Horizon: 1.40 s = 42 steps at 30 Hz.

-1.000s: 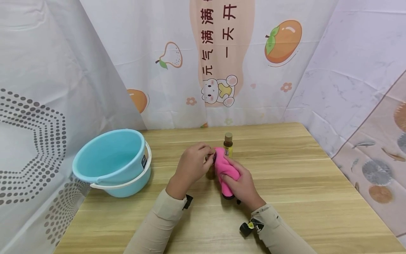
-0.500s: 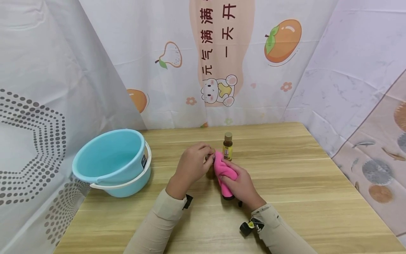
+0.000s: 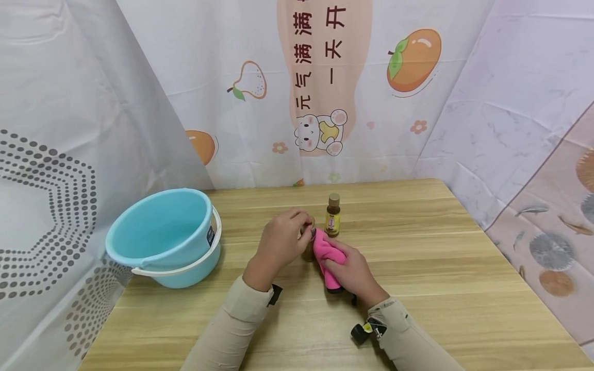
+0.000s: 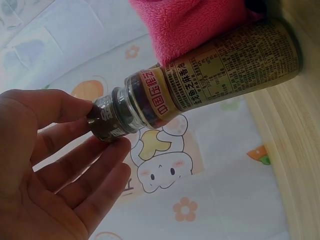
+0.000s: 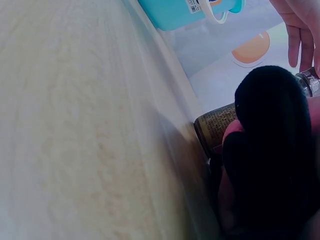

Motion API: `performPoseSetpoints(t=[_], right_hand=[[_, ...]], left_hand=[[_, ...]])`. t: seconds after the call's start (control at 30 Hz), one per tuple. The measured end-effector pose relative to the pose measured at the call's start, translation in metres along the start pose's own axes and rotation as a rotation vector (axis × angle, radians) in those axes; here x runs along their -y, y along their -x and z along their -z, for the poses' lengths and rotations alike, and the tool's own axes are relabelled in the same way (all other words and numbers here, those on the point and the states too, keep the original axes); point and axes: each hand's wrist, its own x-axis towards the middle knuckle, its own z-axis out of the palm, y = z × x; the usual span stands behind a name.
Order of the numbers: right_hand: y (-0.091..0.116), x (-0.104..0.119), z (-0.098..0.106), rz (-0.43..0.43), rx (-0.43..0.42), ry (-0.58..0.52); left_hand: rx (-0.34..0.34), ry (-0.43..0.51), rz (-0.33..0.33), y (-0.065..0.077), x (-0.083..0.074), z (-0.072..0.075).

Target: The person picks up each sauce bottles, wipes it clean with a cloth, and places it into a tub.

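Note:
A sesame oil bottle (image 4: 230, 70) stands on the table, its printed label showing in the left wrist view. My left hand (image 3: 283, 237) pinches its dark cap (image 4: 106, 119) between thumb and fingertips. In my right hand (image 3: 353, 270) is a pink fleecy cloth (image 3: 330, 255), gripped against the bottle's side. The cloth has a dark lower end in the head view; what that part is I cannot tell. A large black shape (image 5: 272, 145) hides most of the right hand and cloth in the right wrist view.
Just behind the hands, a small brown bottle (image 3: 332, 219) with a yellow label stands upright. A light blue bucket (image 3: 160, 268) with a white handle sits at the left of the wooden table (image 3: 445, 268). Printed curtains (image 3: 250, 129) hang behind the table.
My right hand and the pink cloth have slid slightly toward me along the bottle, exposing more of the yellow-labelled bottle behind. My left hand has stayed on the cap.

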Motion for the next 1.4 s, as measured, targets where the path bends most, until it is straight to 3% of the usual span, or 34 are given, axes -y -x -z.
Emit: performPoseSetpoints(t=[0.27,0.63,0.9,1.2,1.4], right_hand=[[-0.0004,0.0002,-0.0001,-0.009,0.001,0.007],[-0.001,0.0002,-0.0016,0.008,-0.017,-0.014],[0.0012,0.0009,-0.0014,0.11,-0.066,-0.063],[0.0028,0.0019,0.0006,0.289,-0.088,-0.188],[0.0022,0.0021,0.0,0.256,-0.071,-0.17]], left_hand=[[-0.05,0.005,0.048,-0.0004,-0.0017,0.0023],[-0.003,0.016,0.077,0.0003,-0.0018,0.0011],[-0.006,0.003,0.044,-0.0002,-0.0007,0.0017],[-0.026,0.008,-0.019,-0.0004,0.0007,0.0018],[-0.027,0.021,-0.027,-0.0004,0.001,0.0017]])
